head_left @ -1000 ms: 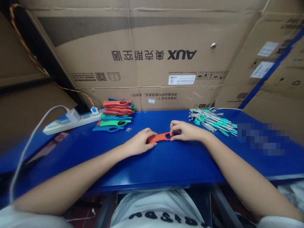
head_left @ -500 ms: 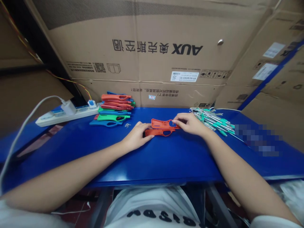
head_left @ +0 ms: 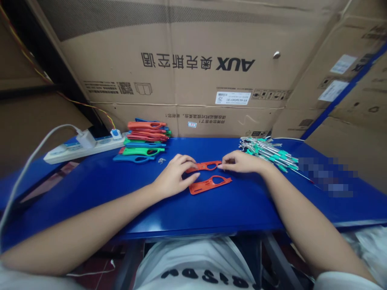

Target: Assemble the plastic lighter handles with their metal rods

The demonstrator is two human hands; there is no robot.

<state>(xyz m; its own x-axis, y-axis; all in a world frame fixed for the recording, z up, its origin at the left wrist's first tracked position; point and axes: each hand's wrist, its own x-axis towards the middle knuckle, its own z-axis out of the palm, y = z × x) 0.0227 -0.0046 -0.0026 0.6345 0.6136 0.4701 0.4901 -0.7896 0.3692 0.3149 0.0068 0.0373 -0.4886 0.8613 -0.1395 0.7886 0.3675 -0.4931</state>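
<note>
One near orange shell (head_left: 201,187), lying on the blue desk (head_left: 169,213); landmark for all entries. One far orange shell (head_left: 200,166), just beyond it. One left hand (head_left: 172,177), at its left end: grip apart, thumb beside it, fingers over the far orange shell. One right hand (head_left: 242,162), beyond and right of it, fingertips at the far orange shell's right tip; whether that grip is clamped cannot be told. One multicoloured pile of shells (head_left: 145,135), beyond and left. One bundle of metal rods (head_left: 272,153), beyond and right.
</note>
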